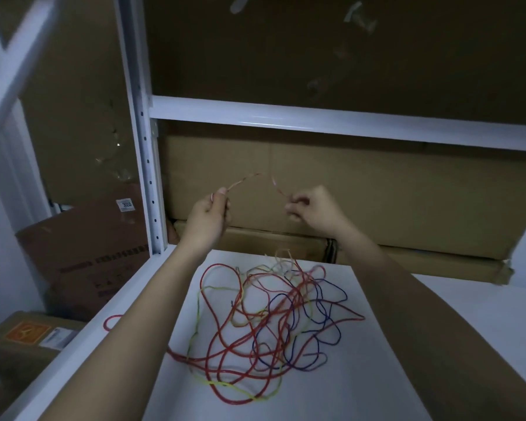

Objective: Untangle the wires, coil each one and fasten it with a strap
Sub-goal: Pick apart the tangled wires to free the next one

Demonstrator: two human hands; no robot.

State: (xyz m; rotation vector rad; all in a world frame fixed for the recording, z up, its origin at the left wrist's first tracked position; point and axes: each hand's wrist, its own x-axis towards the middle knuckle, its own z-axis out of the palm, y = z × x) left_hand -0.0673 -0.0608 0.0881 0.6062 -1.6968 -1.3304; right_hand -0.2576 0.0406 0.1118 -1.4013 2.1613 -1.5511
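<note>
Both hands are raised well above the white worktop (377, 375), each pinching one stretch of the same thin reddish wire (249, 177), which arches up between them. The left hand (208, 212) is closed into a loose fist with thumb and forefinger nipping the strand at the top; the right hand (312, 208) has its fingers curled in and grips the other side with the fingertips. Holding it high and apart like this probably lets the slack hang free, so the person can see which strand runs where and draw it out of the heap. The rest of the wires (271, 323), red, blue and yellow, lie in a loose tangle on the worktop between the forearms, one red loop (111, 322) spilling past the left edge. No coil is made and no strap shows. Cardboard boxes (362, 189) fill the white metal shelving (286, 117) behind.
</note>
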